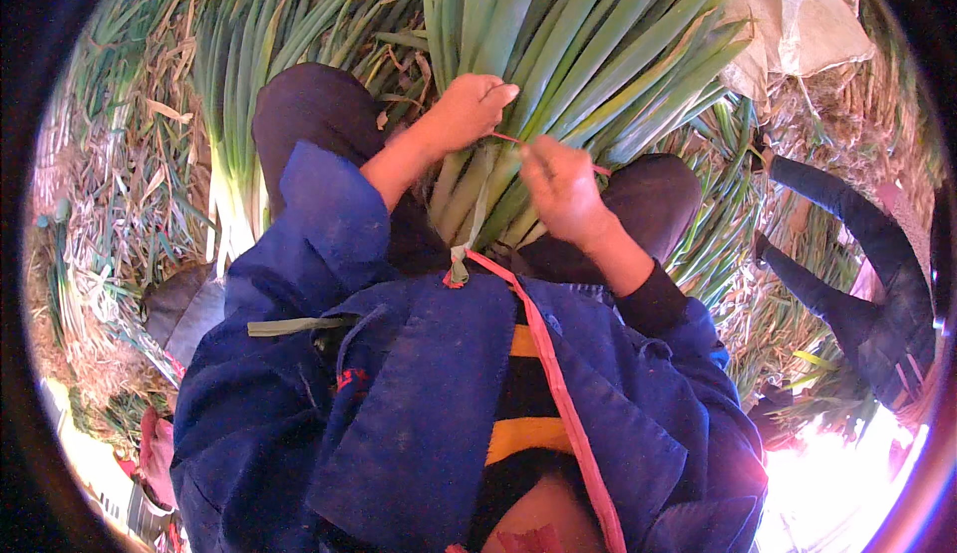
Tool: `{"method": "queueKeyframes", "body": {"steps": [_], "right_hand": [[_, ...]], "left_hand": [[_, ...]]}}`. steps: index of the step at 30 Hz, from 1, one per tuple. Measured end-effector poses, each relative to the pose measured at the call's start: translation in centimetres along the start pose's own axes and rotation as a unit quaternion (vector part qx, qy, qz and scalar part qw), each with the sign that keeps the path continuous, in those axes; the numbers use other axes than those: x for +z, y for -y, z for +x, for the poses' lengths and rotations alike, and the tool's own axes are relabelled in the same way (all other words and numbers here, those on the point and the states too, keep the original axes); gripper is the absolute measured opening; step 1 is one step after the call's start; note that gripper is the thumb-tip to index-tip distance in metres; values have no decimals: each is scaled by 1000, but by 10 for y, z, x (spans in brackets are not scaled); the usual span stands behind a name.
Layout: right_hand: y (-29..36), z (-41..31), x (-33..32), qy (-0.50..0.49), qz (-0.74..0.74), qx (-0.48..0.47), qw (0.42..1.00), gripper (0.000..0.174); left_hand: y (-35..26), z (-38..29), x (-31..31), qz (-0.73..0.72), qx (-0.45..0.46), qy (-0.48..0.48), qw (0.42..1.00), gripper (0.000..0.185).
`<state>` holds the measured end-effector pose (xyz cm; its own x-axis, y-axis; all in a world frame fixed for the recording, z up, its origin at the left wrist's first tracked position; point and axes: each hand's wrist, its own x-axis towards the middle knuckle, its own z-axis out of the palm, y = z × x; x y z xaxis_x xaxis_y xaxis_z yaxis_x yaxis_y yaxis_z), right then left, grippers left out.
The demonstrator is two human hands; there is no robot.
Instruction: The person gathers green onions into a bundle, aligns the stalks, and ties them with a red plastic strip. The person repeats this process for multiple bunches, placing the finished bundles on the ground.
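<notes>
A large bundle of long green onions (553, 82), leek-like, stands or leans between my knees with its leaves fanning away from me. My left hand (472, 110) is at the bundle's left side, fingers closed on a thin red tie (507, 137). The tie runs across the leaves to my right hand (557, 183), which is slightly blurred and closed on it. A short red tail shows beyond my right hand. The lower end of the bundle is hidden by my lap and jacket.
More green onions (243, 127) with white stalks lie left of my knee. Beyond the bundle is a pale sack (800, 22). A person in dark clothing (875, 276) bends at the right. Dry leaves (161, 171) litter the ground. A pink strap (553, 373) hangs down my front.
</notes>
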<state>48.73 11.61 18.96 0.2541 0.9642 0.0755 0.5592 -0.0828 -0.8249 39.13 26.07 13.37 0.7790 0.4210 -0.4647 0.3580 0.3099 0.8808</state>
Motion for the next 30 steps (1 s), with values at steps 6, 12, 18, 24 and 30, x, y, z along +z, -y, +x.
{"method": "queueKeyframes", "body": {"steps": [6,12,18,24,30], "right_hand": [[23,-6,63,175,-167,-43,969,17],[10,22,105,-27,-237,-113,965,18],[40,60,120,-157,-120,284,938,29],[17,48,138,-215,-257,186,924,28],[8,42,144,-208,-210,115,948,23]], "left_hand": [[-29,20,1,154,23,115,981,37],[-51,-1,41,408,145,64,899,35],[-23,-61,59,467,153,-48,870,25],[-6,-78,55,509,223,-96,826,15],[31,-71,61,583,181,-87,787,16]]}}
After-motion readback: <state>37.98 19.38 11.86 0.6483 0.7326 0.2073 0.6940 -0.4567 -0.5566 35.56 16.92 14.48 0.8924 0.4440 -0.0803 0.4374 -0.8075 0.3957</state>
